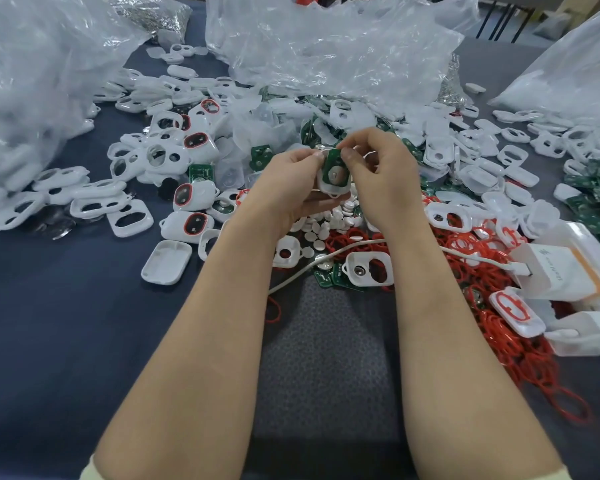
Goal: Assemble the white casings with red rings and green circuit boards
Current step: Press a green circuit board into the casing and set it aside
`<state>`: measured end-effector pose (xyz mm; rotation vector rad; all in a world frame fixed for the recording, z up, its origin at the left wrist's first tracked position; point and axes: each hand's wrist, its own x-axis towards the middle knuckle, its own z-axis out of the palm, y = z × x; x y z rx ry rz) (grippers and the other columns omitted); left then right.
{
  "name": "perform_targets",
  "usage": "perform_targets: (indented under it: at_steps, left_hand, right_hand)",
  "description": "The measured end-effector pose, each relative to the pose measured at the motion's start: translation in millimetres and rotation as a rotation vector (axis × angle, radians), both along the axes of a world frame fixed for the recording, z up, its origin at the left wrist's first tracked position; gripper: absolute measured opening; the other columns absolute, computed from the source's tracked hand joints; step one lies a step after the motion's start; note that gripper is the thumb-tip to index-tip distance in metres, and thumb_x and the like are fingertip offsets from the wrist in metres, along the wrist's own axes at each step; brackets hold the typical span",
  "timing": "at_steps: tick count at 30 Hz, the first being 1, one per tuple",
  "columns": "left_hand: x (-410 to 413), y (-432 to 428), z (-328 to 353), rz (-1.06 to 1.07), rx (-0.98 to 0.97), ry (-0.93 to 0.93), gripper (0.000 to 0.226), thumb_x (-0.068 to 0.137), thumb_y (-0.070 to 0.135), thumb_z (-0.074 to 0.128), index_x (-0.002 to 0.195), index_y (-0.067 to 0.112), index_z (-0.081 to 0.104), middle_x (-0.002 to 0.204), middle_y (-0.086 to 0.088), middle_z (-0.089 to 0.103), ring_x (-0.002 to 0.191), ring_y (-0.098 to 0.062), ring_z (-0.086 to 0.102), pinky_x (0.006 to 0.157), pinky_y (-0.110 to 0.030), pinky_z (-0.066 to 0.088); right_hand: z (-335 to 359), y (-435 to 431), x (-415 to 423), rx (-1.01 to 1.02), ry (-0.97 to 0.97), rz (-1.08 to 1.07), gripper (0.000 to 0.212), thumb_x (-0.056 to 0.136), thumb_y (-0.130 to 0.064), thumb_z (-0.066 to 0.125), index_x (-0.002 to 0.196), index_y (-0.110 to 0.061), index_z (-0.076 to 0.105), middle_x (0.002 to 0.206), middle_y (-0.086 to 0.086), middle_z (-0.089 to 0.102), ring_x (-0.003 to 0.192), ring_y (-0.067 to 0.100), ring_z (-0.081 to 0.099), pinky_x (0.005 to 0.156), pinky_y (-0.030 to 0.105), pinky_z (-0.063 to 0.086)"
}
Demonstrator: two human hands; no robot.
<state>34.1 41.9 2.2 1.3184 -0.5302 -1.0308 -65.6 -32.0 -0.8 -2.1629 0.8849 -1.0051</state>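
Hands, left (293, 183) cradling a white casing (333, 183), right (378, 168) pinching its green board (333, 160) (few finished units (195, 194), heaps remaining).

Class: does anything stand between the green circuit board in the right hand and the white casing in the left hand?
Nothing visible does. The right hand pinches the green circuit board at its top, and its lower part lies inside the white casing that the left hand holds.
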Motion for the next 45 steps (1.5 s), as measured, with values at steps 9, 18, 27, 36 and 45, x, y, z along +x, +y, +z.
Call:
perform_targets:
  at_steps: [9, 18, 27, 36, 45]
  left_hand:
    - [0.5, 0.5, 0.8, 0.002, 0.005, -0.005, 0.02, 0.103, 0.015, 0.043, 0.095, 0.01, 0.061, 0.087, -0.013, 0.068, 0.058, -0.016, 0.07, 0.06, -0.029, 0.06]
    - [2.5, 1.5, -1.7, -0.006, -0.024, -0.036, 0.016, 0.1, 0.019, 0.052, 0.107, 0.009, 0.062, 0.096, -0.012, 0.069, 0.067, -0.015, 0.072, 0.06, -0.025, 0.057]
    - [2.0, 1.3, -3.9, 0.019, -0.052, -0.171, 0.015, 0.093, 0.006, 0.06, 0.092, 0.021, 0.06, 0.092, -0.01, 0.07, 0.075, -0.016, 0.072, 0.07, -0.029, 0.06]
    - [-2.9, -0.3, -5.0, 0.036, -0.088, -0.289, 0.022, 0.094, 0.001, 0.055, 0.091, 0.022, 0.058, 0.082, -0.006, 0.068, 0.069, -0.013, 0.069, 0.071, -0.031, 0.061]
    - [-2.8, -0.6, -4.2, 0.058, -0.108, -0.266, 0.021, 0.095, 0.002, 0.054, 0.092, 0.023, 0.058, 0.082, -0.006, 0.069, 0.066, -0.008, 0.069, 0.063, -0.021, 0.057]
  right_hand:
    - [-1.1, 1.0, 3.0, -0.054, 0.01, -0.001, 0.011, 0.092, -0.012, 0.057, 0.091, -0.022, 0.063, 0.098, 0.004, 0.056, 0.085, 0.01, 0.05, 0.071, 0.01, 0.037]
    - [-3.0, 2.8, 3.9, -0.058, -0.011, -0.01, 0.007, 0.092, -0.015, 0.059, 0.096, -0.019, 0.063, 0.098, 0.008, 0.058, 0.086, 0.02, 0.057, 0.075, 0.027, 0.047]
    - [-2.6, 1.7, 3.4, 0.144, -0.029, -0.006, 0.019, 0.094, -0.025, 0.059, 0.105, -0.011, 0.065, 0.093, -0.005, 0.063, 0.082, 0.002, 0.057, 0.072, 0.01, 0.044]
    - [-5.3, 1.7, 6.3, 0.324, -0.115, 0.021, 0.02, 0.093, -0.015, 0.058, 0.101, 0.001, 0.065, 0.102, 0.018, 0.064, 0.086, 0.021, 0.059, 0.075, 0.031, 0.048]
    - [-7.0, 2.2, 8.9, 0.376, -0.191, 0.025, 0.017, 0.094, -0.015, 0.057, 0.102, -0.004, 0.066, 0.103, 0.017, 0.066, 0.092, 0.025, 0.062, 0.081, 0.036, 0.051]
